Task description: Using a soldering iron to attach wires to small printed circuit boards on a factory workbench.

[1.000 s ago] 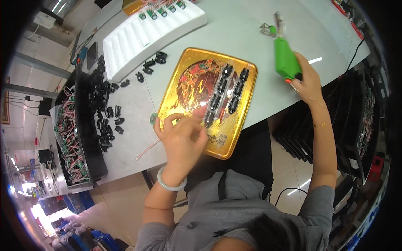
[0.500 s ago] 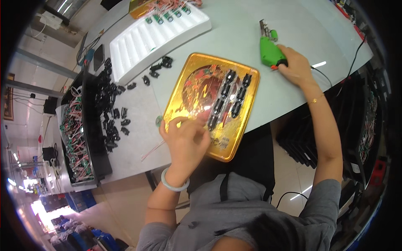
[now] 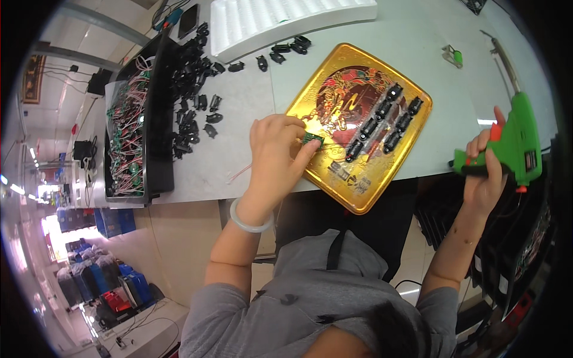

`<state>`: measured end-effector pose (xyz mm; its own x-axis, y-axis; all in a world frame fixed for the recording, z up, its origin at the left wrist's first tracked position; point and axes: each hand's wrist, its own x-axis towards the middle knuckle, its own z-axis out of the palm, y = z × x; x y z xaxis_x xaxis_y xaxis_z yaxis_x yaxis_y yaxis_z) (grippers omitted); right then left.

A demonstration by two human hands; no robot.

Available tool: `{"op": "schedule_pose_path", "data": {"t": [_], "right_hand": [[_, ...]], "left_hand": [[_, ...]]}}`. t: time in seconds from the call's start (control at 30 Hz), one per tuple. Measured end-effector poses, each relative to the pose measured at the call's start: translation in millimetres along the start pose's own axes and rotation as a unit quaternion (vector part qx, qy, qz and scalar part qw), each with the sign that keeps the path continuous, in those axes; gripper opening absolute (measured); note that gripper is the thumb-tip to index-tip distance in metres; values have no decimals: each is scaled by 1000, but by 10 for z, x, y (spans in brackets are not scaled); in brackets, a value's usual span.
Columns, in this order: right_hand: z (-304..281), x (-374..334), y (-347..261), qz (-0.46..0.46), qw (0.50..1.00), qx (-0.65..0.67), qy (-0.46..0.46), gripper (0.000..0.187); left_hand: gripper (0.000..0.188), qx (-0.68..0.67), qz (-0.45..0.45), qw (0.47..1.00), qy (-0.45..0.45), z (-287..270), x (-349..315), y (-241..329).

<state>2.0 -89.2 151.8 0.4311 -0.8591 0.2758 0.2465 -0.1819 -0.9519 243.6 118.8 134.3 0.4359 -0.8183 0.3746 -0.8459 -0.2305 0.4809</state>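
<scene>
Between the fingertips of my left hand [image 3: 277, 152] is a small green circuit board [image 3: 313, 139], held just over the left edge of a golden tray [image 3: 364, 200]. Thin red and white wires [image 3: 240, 173] show below that hand. Two rows of small black plastic housings [image 3: 369, 126] lie on the tray, at its right side. My right hand [image 3: 486, 176] is closed round the handle of a green glue gun [image 3: 520, 140], its fingers by the orange trigger. The gun is lifted at the far right, its slim metal end pointing away from me.
A black bin [image 3: 156, 143] full of wired circuit boards stands at the left. Loose black housings [image 3: 190, 77] are heaped beside it, with several more along a white foam tray [image 3: 298, 30]. A small metal stand [image 3: 452, 56] is at the back right. Black trays [image 3: 441, 203] are stacked below the table's right edge.
My right hand has picked up the glue gun and brought it nearer and to the right. My left hand now shows the circuit board over the tray. The whole view has shifted.
</scene>
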Motion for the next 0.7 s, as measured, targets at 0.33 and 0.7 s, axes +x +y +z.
{"op": "schedule_pose_path", "data": {"t": [0.33, 0.7], "right_hand": [[24, -144, 639, 151, 891, 410, -122, 72], [-26, -166, 664, 103, 892, 414, -152, 72]], "left_hand": [[20, -472, -32, 880, 39, -170, -14, 228], [12, -484, 42, 818, 307, -2464, 497, -1168]]}}
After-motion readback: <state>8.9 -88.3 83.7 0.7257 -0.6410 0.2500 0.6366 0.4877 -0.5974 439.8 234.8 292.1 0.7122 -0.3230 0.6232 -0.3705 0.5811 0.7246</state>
